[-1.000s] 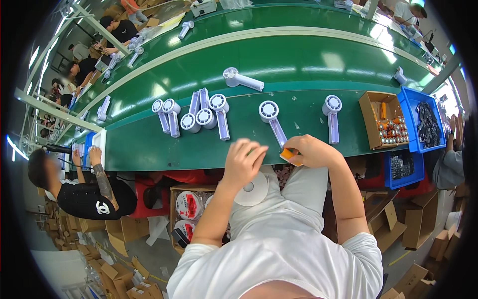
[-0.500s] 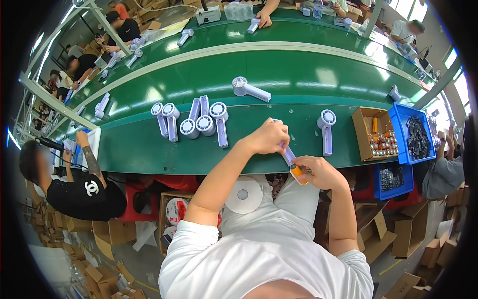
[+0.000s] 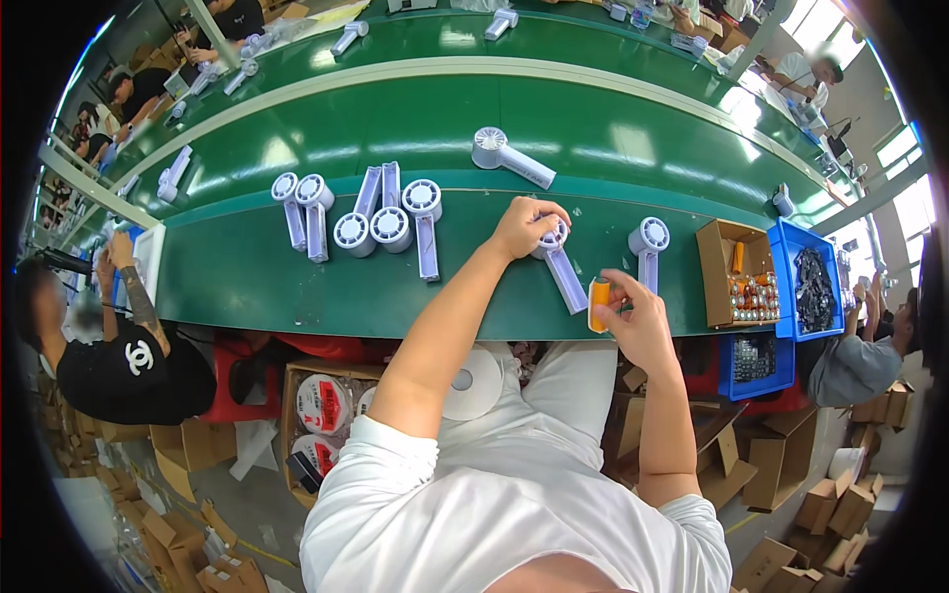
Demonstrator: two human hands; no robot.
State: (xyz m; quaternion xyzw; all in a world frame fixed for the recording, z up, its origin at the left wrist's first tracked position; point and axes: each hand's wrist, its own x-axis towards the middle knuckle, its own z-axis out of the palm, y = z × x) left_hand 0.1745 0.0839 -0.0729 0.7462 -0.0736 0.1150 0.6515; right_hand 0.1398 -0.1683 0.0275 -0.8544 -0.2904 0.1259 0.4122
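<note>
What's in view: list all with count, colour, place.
Fans: seven, lilac, on bench; more beyond
Bench: one, green, ahead
Belt: one, green, beyond bench
Carton: one, brown, bench right
Batteries: many, orange, in carton
Bins: two, blue, far right
Parts: many, black, upper bin
Roll: one, white, on lap
Packs: at least two, red-white, lower left
Boxes: many, brown, lower corners
People: several, mixed clothing, around
Left hand: one, bare, on a fan
Right hand: one, bare, holding orange battery
</note>
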